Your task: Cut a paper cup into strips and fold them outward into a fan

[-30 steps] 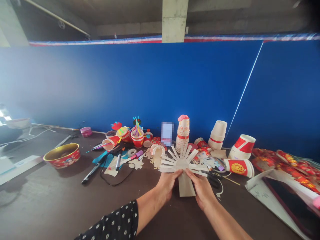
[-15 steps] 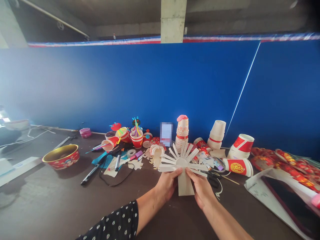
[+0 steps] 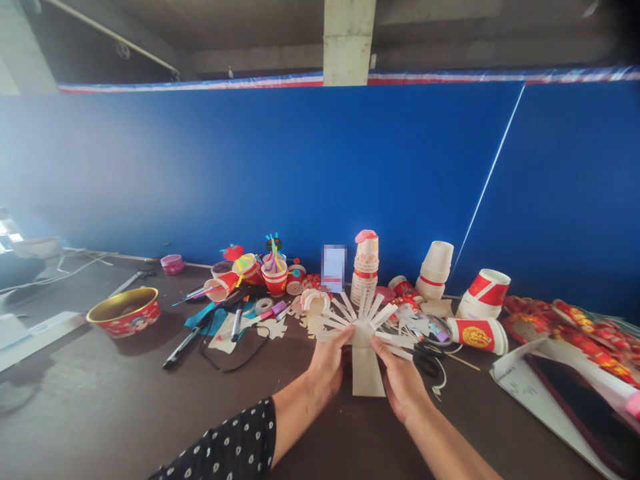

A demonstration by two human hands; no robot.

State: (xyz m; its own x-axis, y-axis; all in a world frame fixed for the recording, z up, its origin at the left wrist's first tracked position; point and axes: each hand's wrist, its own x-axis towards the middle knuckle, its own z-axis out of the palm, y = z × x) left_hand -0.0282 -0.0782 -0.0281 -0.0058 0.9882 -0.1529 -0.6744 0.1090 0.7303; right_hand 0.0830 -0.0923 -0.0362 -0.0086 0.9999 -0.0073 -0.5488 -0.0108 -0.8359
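Note:
Above the dark table, a white paper cut-out (image 3: 369, 375) is held between my two hands. Narrow strips fan out from its round middle, and one broad strip hangs down towards me. My left hand (image 3: 329, 360) is closed on its left side, with the thumb on the face near the middle. On the other side, my right hand (image 3: 404, 380) pinches the edge, thumb in front. The fingers behind the paper are mostly hidden. Black-handled scissors (image 3: 427, 360) lie just right of my right hand.
Behind my hands stand a stack of paper cups (image 3: 365, 270) and white cups (image 3: 434, 270). A red-and-gold bowl (image 3: 133, 323) is at left, with a marker (image 3: 181, 350) nearer. At right, a dark phone-like device (image 3: 575, 407) rests on white paper. A blue partition (image 3: 280, 167) closes the back.
My left thumb has moved up along the paper's middle, and my left hand is slightly higher. The broad strip has shifted a little left and down. Both hands still hold the cut-out.

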